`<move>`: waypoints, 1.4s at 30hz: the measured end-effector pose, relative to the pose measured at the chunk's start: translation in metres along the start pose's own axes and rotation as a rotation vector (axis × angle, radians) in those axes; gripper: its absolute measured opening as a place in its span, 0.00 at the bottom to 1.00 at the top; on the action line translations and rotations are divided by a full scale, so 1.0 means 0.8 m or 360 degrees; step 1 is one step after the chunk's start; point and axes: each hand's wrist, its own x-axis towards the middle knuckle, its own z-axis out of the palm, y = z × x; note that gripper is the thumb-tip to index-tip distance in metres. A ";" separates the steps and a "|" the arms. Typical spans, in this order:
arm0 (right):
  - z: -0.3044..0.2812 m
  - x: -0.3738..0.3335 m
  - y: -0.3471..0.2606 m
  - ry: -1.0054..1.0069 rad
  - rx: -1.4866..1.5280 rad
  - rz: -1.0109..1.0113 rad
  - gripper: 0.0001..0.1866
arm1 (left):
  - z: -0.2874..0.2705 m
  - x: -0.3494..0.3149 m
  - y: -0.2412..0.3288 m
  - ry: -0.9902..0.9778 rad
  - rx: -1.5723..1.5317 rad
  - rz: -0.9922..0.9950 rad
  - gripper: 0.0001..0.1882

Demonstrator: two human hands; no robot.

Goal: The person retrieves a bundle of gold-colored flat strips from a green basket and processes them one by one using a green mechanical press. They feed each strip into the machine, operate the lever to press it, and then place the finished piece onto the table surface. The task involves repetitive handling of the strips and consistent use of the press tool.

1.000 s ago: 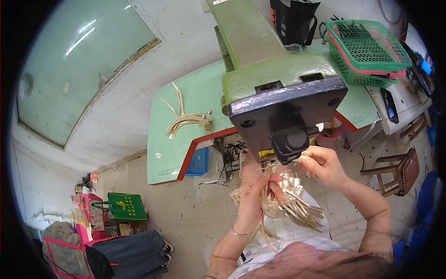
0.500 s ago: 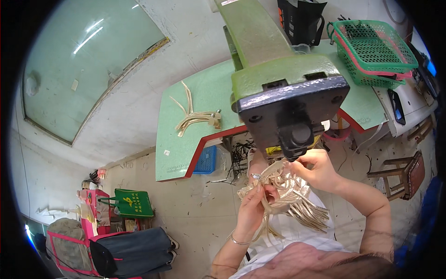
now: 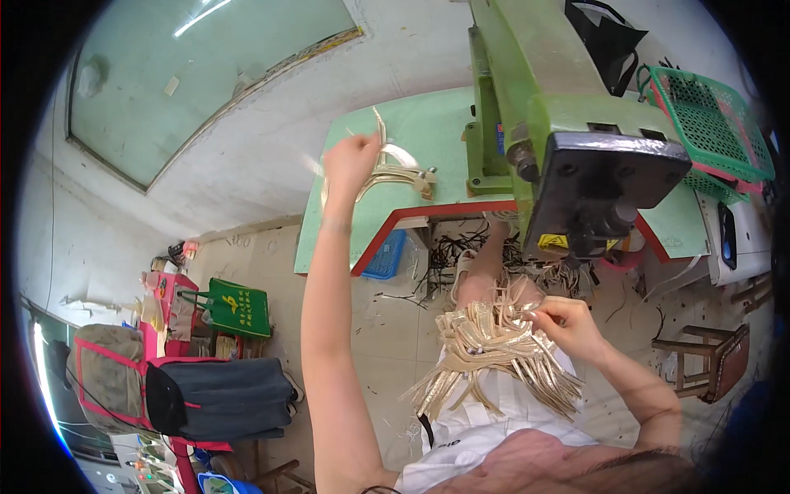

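My left hand (image 3: 352, 169) reaches far out over the green tabletop, its fingers closed round a pale gold strap (image 3: 401, 155) whose blurred ends stick out on both sides. Beneath and beside it lies a small pile of gold straps (image 3: 393, 179) with metal studs at one end. A large bundle of metallic gold straps (image 3: 485, 354) rests on my lap, their loose ends hanging toward me. At the bundle's upper right edge my right hand (image 3: 568, 326) pinches a thin gold strap, its fingertips pressed together.
A green press machine (image 3: 559, 107) with a black head stands at the table (image 3: 444, 123), whose edge is red. Green baskets (image 3: 708, 115) sit at the far right. On the floor are a blue basket (image 3: 385, 255), dark scraps (image 3: 453, 247) and a wooden stool (image 3: 712, 362).
My left hand has left the lap and swung up and away to the strap pile on the table, carrying a strap. My right hand has come down from below the press head to the bundle.
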 end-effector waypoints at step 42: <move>-0.180 0.108 -0.148 -0.1098 -0.0850 0.0125 0.12 | 0.028 -0.285 0.227 -0.1074 -0.1989 -0.0518 0.16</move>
